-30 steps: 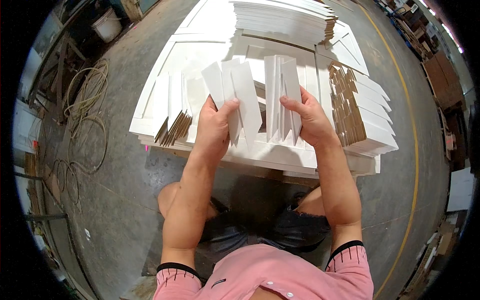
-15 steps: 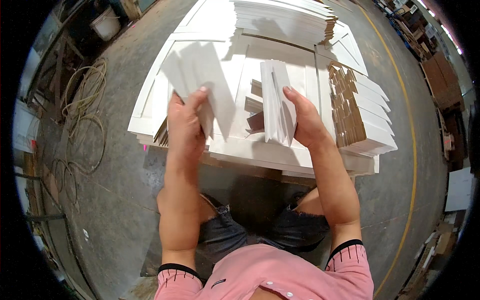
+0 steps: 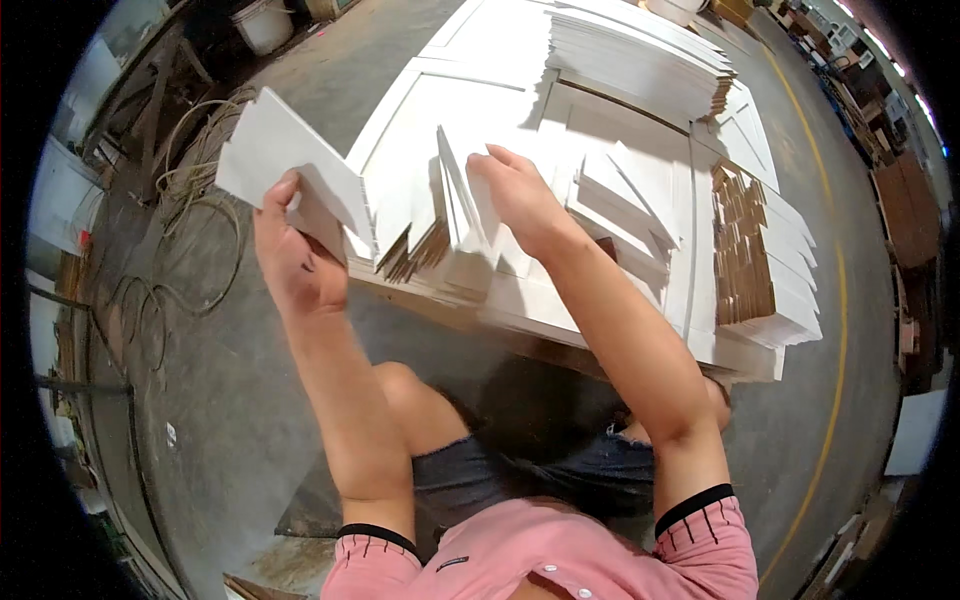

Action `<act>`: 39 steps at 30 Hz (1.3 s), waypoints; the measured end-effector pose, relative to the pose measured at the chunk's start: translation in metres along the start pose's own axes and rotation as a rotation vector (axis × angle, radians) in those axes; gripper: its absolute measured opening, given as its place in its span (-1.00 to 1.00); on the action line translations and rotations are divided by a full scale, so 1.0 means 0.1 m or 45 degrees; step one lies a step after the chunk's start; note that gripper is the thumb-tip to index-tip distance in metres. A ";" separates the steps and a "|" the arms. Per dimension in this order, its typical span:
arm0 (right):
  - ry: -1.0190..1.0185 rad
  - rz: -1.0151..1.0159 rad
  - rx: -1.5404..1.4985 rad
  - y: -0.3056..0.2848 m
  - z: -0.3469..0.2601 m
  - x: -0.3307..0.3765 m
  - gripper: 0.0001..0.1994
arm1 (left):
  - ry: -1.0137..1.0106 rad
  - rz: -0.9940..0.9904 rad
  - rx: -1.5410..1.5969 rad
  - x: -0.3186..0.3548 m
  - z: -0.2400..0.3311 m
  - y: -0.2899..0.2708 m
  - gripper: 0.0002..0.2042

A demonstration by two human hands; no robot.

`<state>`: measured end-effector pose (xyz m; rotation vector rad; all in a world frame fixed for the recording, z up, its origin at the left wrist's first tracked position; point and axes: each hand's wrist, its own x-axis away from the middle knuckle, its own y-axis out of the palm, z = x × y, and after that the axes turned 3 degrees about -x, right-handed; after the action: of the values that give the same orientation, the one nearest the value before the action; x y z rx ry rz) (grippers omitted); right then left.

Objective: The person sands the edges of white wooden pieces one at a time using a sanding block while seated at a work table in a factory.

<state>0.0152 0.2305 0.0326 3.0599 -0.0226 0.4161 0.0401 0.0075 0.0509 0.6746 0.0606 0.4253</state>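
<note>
My left hand (image 3: 295,250) grips a flat white board (image 3: 290,160) with its thumb across the face, raised off the table's left edge. My right hand (image 3: 518,198) is closed, its fingertips at a thin white board (image 3: 458,190) that leans upright against others; the far side of its grip is hidden. Beside that board lies a tilted stack of white boards with brown edges (image 3: 415,248). Right of my right hand, a loose bunch of white boards (image 3: 625,205) rests aslant on a white panelled door (image 3: 590,125).
A neat row of white boards (image 3: 640,60) stands at the far side, and a staggered stack (image 3: 765,270) sits at the right. Coiled hose (image 3: 205,230) lies on the floor to the left, near a white bucket (image 3: 263,27). A yellow line (image 3: 840,300) runs along the right.
My left hand has lifted its board away to the left. My right hand has left the bunch in the middle and moved left to the leaning boards. The view has turned left.
</note>
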 end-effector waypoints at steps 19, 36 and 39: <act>-0.089 0.188 -0.092 0.61 0.20 -0.30 -0.21 | 0.061 -0.174 -0.021 0.13 0.07 0.12 -0.57; -0.325 -0.025 -0.076 -0.21 -0.16 0.42 -0.61 | -0.308 -0.513 -0.211 0.37 -0.21 0.53 -0.61; -0.384 0.008 0.076 -0.47 -0.12 0.53 -0.59 | -0.198 -0.453 -0.328 0.23 -0.14 0.40 -0.64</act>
<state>0.0638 0.2779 0.0557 3.1498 -0.0326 -0.0489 0.0445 0.0530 0.0663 0.4286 -0.0222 0.0356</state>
